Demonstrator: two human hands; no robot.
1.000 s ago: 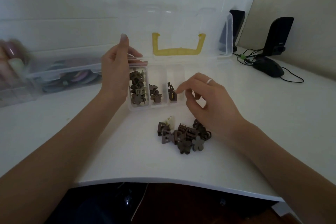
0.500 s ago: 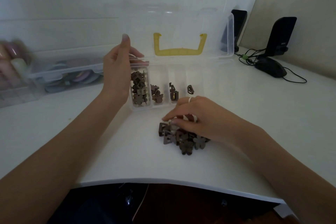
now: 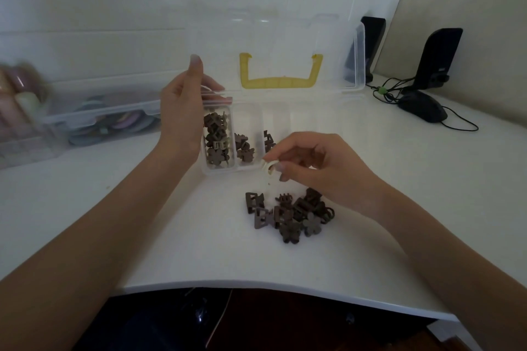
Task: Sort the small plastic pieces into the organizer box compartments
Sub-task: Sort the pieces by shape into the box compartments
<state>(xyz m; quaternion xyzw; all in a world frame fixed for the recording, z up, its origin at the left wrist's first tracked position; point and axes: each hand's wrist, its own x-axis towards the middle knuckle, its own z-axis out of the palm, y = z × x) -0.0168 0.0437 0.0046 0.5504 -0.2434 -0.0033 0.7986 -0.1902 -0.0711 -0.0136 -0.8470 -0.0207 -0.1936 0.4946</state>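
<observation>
Head view: my right hand (image 3: 316,162) fingers pinch a pale piece (image 3: 268,166) just before the box (image 3: 285,111); left hand (image 3: 182,120) fingers grip its corner. I should carry it over an empty compartment beyond my fingertips, then release low.

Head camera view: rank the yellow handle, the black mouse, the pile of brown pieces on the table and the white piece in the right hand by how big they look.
1. yellow handle
2. pile of brown pieces
3. black mouse, though it sits farther away, so its place against the pile is unsure
4. white piece, pinched in the right hand
</observation>
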